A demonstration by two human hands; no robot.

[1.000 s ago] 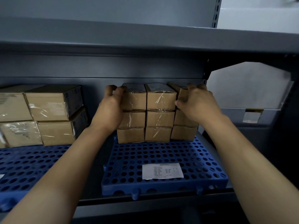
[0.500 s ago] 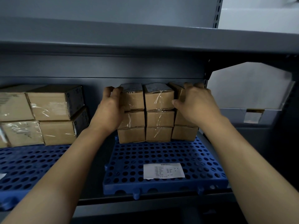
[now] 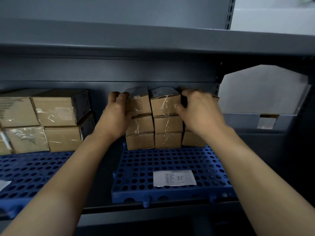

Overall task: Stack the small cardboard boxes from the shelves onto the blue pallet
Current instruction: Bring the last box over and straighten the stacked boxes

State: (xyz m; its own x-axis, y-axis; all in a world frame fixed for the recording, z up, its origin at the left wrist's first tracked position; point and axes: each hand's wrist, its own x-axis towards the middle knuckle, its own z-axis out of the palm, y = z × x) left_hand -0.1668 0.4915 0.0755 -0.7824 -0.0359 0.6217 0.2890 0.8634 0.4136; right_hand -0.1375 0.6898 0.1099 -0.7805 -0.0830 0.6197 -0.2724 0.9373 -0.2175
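Small cardboard boxes stand three wide and three high at the back of a blue perforated pallet point(image 3: 170, 160) on the shelf. My left hand point(image 3: 115, 116) grips the left side of the top left box point(image 3: 140, 104), fingers curled behind it. My right hand point(image 3: 199, 111) is wrapped over the top right box, which it almost fully hides. Its thumb touches the front of the top middle box point(image 3: 164, 103). The lower rows, such as the bottom right box point(image 3: 192, 139), sit untouched.
A white paper label point(image 3: 173, 178) lies on the pallet's front. Larger taped cardboard boxes point(image 3: 56, 109) are stacked on a second blue pallet point(image 3: 25, 171) to the left. The grey upper shelf point(image 3: 153, 40) hangs low overhead. A shelf upright point(image 3: 217, 89) stands just right of the stack.
My right hand has slid left and closed more tightly over the top right box, thumb now on the middle box. My left hand stays on the top left box.
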